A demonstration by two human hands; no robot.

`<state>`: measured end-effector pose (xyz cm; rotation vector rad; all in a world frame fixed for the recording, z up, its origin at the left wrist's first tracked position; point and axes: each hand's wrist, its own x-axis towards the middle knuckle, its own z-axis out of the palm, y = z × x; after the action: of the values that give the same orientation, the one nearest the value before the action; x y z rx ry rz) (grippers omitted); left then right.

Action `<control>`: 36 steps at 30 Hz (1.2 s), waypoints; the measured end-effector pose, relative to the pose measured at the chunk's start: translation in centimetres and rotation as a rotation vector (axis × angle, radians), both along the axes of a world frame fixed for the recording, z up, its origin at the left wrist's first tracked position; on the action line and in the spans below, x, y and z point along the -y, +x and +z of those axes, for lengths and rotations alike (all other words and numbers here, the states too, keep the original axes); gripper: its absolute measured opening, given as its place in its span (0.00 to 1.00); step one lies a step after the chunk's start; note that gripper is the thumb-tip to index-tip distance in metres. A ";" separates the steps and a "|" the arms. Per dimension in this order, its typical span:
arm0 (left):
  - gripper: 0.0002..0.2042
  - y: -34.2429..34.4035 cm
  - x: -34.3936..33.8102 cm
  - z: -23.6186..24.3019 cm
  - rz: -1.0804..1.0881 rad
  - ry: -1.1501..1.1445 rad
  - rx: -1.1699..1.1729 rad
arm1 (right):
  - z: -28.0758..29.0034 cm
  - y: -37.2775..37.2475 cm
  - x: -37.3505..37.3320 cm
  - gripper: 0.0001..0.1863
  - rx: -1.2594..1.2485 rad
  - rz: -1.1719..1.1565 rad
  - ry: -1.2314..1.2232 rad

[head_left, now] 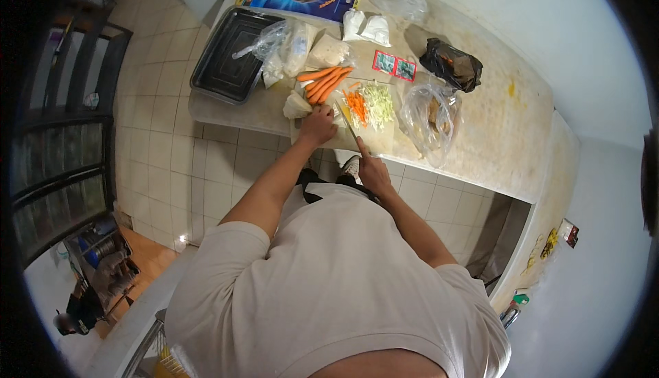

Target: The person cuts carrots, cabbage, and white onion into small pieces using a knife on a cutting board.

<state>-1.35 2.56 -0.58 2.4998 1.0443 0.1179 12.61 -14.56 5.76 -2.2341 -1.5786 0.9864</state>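
My right hand (pixel 373 172) is closed round the handle of a knife (pixel 351 128), whose blade slants up and left over a pale cutting board (pixel 379 143). Fingers curled, my left hand (pixel 319 125) presses down at the board's left; whatever lies under its fingertips is too small and hidden to name. A chunk of cabbage (pixel 296 106) sits just beyond that hand. Right of the blade are a heap of shredded carrot (pixel 355 107) and a larger heap of shredded cabbage (pixel 378 103). Several whole carrots (pixel 327 84) lie behind my left hand.
A black tray (pixel 230 55) stands at the table's left end. Plastic bags of white stuff (pixel 297 45) lie beside it, with two red-edged packets (pixel 395 65) farther right. A clear bag (pixel 431 118) and a black bag (pixel 451 63) sit to the right. Below the table's front edge is tiled floor.
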 end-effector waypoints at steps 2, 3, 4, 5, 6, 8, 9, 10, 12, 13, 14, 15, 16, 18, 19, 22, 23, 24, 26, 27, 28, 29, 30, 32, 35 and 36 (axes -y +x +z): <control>0.17 0.1 0.0 0.0 0.022 -0.018 0.003 | 0.0 -0.2 0.0 0.35 0.010 -0.002 0.022; 0.17 0.1 0.0 0.1 0.022 -0.018 0.003 | -0.1 -0.2 0.0 0.35 0.010 -0.002 0.022; 0.17 0.1 0.0 0.2 0.021 -0.024 0.005 | -0.1 -0.2 0.0 0.35 0.011 0.005 0.021; 0.17 0.1 0.0 0.3 0.020 -0.030 0.006 | -0.2 -0.2 0.0 0.35 0.013 0.012 0.020; 0.17 0.1 0.0 0.4 0.020 -0.030 0.006 | -0.3 -0.2 0.0 0.35 0.012 0.012 0.020; 0.17 0.1 0.0 0.5 0.017 -0.028 -0.012 | -0.7 -0.3 0.0 0.36 0.033 0.021 0.029; 0.17 0.1 0.0 0.5 0.018 -0.028 -0.013 | -0.4 -0.3 -0.2 0.36 0.032 0.021 0.029; 0.17 0.1 0.1 0.5 0.029 -0.036 -0.016 | -0.1 -0.3 -0.4 0.35 0.055 0.032 -0.015; 0.18 0.1 0.1 0.6 0.039 -0.046 -0.021 | 0.6 -0.4 -0.7 0.35 0.076 0.042 -0.062; 0.17 0.1 0.1 0.7 0.036 -0.044 -0.026 | 1.0 -0.5 -0.9 0.35 0.083 0.050 -0.083; 0.17 0.1 0.1 0.8 0.034 -0.043 -0.031 | 1.1 -0.7 -1.0 0.36 0.090 0.058 -0.105; 0.17 0.2 0.0 0.8 0.035 -0.044 -0.032 | 0.9 -0.9 -1.0 0.36 0.089 0.060 -0.105; 0.17 0.3 0.0 0.8 0.029 -0.049 -0.045 | 0.5 -1.1 -0.8 0.37 0.080 0.046 -0.109; 0.16 0.5 -0.1 0.7 0.026 -0.057 -0.060 | 0.2 -1.3 -0.7 0.37 0.070 0.034 -0.115; 0.15 0.6 -0.1 0.6 0.029 -0.054 -0.064 | 0.2 -1.4 -0.8 0.38 0.069 0.037 -0.127; 0.14 0.7 -0.2 0.4 0.035 -0.047 -0.060 | -0.3 -1.4 -0.7 0.38 0.061 0.035 -0.116; 0.14 0.8 -0.2 0.4 0.040 -0.041 -0.051 | -0.5 -1.3 -0.7 0.38 0.055 0.032 -0.092; 0.14 0.8 -0.3 0.3 0.038 -0.040 -0.049 | -0.7 -1.2 -0.8 0.38 0.057 0.030 -0.091; 0.13 1.0 -0.6 0.3 0.019 -0.086 -0.109 | -1.0 -1.1 -1.0 0.37 0.046 0.034 -0.085; 0.13 1.0 -0.6 0.1 0.018 -0.085 -0.108 | -0.8 -1.2 -1.2 0.37 0.047 0.034 -0.084; 0.13 1.0 -0.7 0.0 0.019 -0.090 -0.112 | -0.5 -1.2 -1.3 0.37 0.036 0.028 -0.058; 0.12 1.0 -0.7 -0.1 0.021 -0.095 -0.115 | -0.3 -1.2 -1.5 0.37 0.026 0.023 -0.033; 0.12 1.0 -0.7 -0.4 0.019 -0.093 -0.115 | -0.6 -1.1 -1.5 0.37 0.026 0.022 -0.031; 0.10 0.7 -0.8 -1.0 0.022 -0.055 -0.068 | -1.3 -1.0 -1.5 0.37 0.027 0.023 -0.017; 0.09 1.1 -0.8 -0.1 0.043 -0.125 -0.122 | -1.0 -0.5 -1.4 0.38 0.040 0.032 -0.023; 0.09 1.1 -0.7 -0.1 0.044 -0.123 -0.123 | -0.8 -0.4 -1.3 0.38 0.039 0.033 -0.021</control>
<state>-0.23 3.22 -0.63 2.3992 1.1205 -0.0853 12.19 -13.23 4.97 -2.2616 -1.6334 0.9779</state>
